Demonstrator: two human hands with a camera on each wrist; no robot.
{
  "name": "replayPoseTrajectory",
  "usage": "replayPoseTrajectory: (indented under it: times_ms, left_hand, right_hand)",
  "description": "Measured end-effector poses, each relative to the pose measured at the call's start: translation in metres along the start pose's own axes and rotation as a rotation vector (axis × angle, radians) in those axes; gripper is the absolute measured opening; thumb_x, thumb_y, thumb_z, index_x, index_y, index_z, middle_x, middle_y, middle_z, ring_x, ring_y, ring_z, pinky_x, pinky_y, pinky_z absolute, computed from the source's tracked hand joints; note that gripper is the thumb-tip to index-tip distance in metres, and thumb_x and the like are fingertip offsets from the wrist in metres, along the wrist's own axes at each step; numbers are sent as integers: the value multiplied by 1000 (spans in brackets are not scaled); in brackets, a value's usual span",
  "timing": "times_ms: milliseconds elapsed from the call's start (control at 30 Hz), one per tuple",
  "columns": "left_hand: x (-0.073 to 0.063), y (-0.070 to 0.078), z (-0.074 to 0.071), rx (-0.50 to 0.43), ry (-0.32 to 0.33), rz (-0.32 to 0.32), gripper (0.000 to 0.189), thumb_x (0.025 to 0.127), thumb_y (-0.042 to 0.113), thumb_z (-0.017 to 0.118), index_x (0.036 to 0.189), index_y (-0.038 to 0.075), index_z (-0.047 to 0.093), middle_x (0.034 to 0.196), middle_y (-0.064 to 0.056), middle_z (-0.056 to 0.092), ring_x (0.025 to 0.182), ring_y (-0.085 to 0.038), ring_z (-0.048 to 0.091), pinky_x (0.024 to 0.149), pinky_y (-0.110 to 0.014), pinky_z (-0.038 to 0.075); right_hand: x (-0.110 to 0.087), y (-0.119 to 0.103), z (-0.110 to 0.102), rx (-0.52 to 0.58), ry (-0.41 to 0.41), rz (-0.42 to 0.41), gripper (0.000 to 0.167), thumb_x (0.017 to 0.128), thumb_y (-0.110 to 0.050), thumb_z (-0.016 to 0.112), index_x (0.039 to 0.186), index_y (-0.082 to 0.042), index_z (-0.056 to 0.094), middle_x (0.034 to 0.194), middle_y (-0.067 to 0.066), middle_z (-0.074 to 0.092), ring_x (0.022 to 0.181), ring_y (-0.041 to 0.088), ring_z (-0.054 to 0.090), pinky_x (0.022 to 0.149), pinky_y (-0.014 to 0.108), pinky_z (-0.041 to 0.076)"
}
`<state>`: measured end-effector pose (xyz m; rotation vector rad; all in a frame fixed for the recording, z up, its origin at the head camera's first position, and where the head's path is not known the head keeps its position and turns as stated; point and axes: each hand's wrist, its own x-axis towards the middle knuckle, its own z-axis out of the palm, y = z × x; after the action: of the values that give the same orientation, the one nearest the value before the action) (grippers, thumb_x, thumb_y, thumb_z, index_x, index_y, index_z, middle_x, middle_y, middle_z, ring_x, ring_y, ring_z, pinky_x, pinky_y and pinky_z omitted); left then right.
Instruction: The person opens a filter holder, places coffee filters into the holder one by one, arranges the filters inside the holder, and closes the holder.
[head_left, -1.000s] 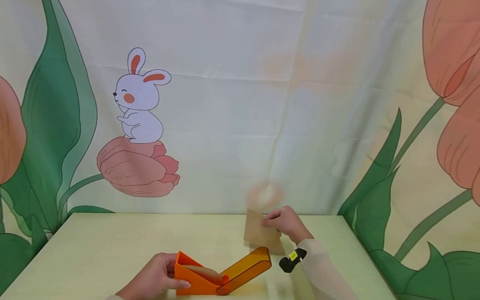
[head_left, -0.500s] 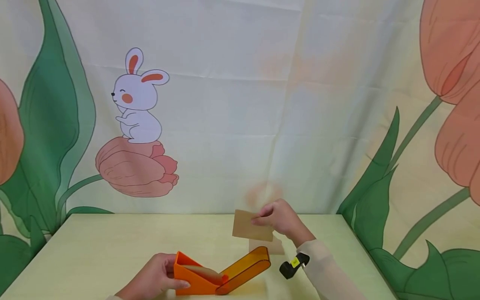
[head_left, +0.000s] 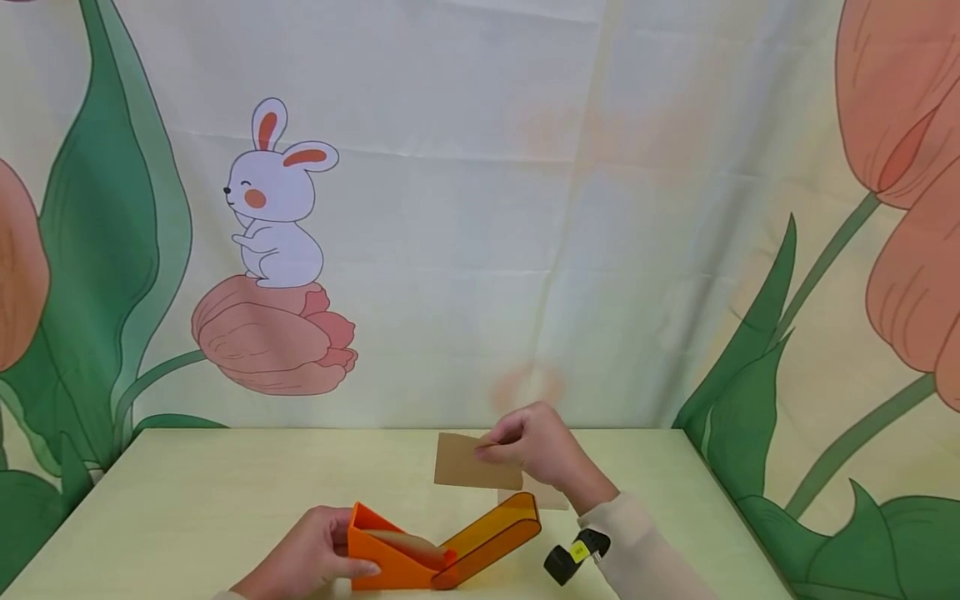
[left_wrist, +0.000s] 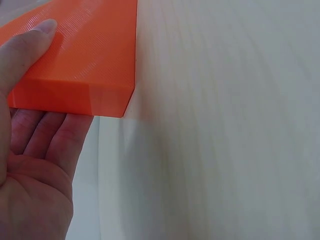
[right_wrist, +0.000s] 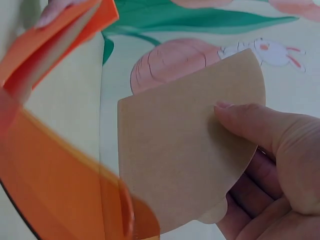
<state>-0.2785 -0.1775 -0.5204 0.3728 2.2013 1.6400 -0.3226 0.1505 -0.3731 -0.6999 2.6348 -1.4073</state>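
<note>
My left hand [head_left: 311, 552] grips an orange wedge-shaped box [head_left: 390, 567] at its left end, thumb on the front and fingers behind. A clear amber lid [head_left: 495, 537] hinged to the box stands swung open to the right. Inside, a tan paper edge [head_left: 405, 543] shows. Higher up and behind the lid, my right hand [head_left: 536, 446] pinches a brown paper coffee filter [head_left: 461, 461] between thumb and fingers. In the right wrist view the filter [right_wrist: 175, 145] is fan-shaped, with a small rounded tab at its lower edge.
A pale tan flat piece [head_left: 551, 496] lies on the light wooden table [head_left: 247, 475] behind the lid. Beyond the table's back edge hangs a cloth printed with tulips and a rabbit [head_left: 281, 200]. A black camera mount [head_left: 573, 557] sits at my right wrist.
The right hand has lifted the coffee filter and carried it left, above the tan piece and toward the box. My left hand and the orange box have stayed in place.
</note>
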Motion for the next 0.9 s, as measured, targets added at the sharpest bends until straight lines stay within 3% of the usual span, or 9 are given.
replayPoseTrajectory:
  times_ms: [600,900]
  left_hand:
    - [-1,-1,0,2,-15,52,47,81,23,87,122,5,71,113,-8,77,97,-23,73,89,-31,62]
    - [-2,1,-1,-13,-29,33,49,83,25,86,125,6,70,116,-7,77,99,-22,73,90,-28,61]
  right_hand:
    - [-4,-15,41,85,-89,-29,8,82,-20,88,87,-15,85,88,0,80,77,11,71,72,25,59]
    - [-4,-15,61,109,-137,-2,5,82,-19,87,84,-17,84,85,-1,80,77,11,71,70,22,58]
